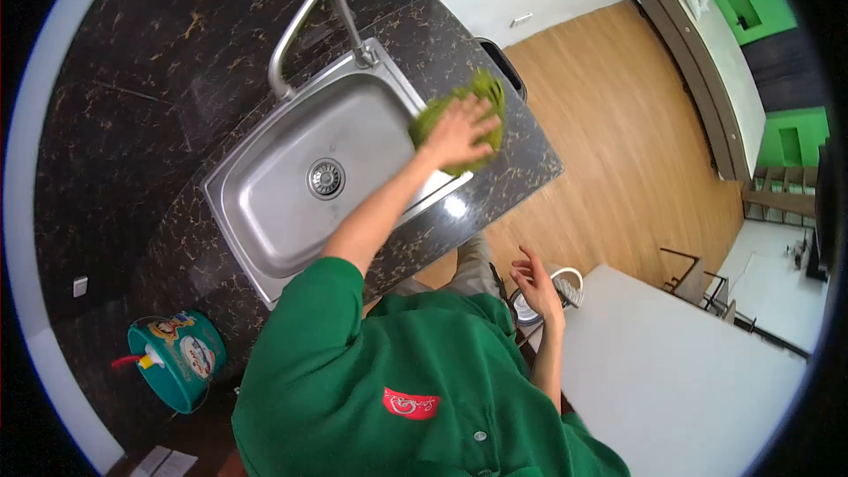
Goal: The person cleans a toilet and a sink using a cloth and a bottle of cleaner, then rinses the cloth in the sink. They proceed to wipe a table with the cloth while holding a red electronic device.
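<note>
Green cloth (486, 93) lies under left hand (458, 132).

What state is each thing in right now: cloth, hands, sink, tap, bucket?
green cloth: pressed flat on the sink's edge
left hand: spread on the cloth
right hand: open, holding nothing
sink: basin empty
tap: no water running
teal bucket: lying tipped on the floor
</note>
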`<action>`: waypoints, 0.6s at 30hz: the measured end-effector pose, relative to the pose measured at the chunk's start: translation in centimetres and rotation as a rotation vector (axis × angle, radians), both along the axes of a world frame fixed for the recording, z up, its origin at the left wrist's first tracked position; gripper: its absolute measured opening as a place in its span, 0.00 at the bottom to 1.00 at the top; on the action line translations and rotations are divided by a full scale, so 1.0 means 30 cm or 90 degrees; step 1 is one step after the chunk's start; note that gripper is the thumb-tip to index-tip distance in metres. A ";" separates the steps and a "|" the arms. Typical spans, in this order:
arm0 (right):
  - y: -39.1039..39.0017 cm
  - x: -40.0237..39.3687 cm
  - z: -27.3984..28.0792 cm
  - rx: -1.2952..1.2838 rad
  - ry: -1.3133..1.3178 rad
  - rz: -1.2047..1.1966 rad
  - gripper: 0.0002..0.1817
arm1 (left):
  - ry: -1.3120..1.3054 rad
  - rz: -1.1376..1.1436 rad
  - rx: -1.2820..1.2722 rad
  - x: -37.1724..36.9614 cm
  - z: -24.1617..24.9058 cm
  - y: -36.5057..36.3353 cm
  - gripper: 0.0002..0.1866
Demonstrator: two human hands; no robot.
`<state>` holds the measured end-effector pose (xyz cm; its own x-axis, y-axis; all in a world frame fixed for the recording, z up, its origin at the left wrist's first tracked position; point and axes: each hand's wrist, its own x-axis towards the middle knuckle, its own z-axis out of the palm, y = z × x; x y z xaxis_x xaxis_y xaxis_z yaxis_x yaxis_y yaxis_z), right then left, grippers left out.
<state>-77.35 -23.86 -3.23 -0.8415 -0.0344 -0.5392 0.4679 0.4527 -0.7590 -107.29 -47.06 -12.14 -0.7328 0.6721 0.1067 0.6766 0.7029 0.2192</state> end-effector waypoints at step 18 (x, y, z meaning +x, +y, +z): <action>0.647 -0.492 -0.023 0.030 -0.018 -0.097 0.27 | -0.118 0.069 -0.054 -0.317 0.107 0.185 0.39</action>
